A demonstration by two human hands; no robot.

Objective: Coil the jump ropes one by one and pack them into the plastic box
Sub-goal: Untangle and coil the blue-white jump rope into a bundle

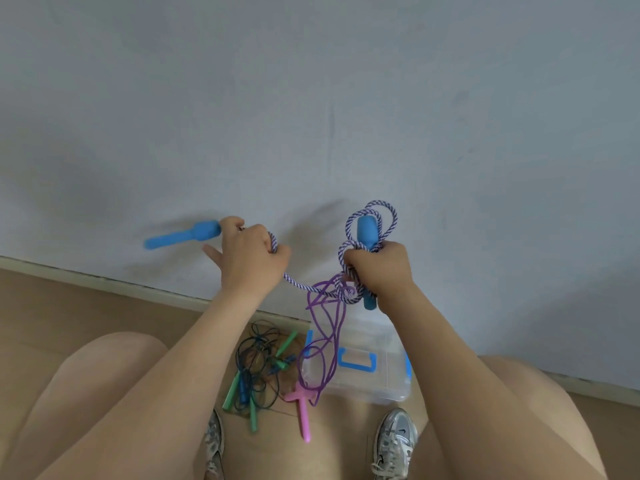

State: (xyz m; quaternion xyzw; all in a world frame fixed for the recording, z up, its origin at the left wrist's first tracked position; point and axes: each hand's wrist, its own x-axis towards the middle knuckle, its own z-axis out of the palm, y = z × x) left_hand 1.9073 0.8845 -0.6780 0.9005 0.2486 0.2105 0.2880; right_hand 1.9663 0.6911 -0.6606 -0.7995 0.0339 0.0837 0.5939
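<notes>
My right hand (379, 270) grips an upright blue handle (367, 233) with several loops of purple-and-white braided rope (381, 216) wound around it. My left hand (251, 258) holds the same rope near its other blue handle (183, 235), which sticks out to the left and looks blurred. The braided rope runs slack between both hands. A thin purple rope (325, 327) hangs tangled from the right-hand bundle down to pink handles (301, 407) on the floor. The clear plastic box (377, 379) with a blue carry handle lies on the floor below my right hand.
A tangle of dark ropes with green and blue handles (256, 375) lies on the wooden floor left of the box. A grey wall (311, 98) rises just behind. My knees frame the pile, and my two sneakers (393, 441) stand near the bottom.
</notes>
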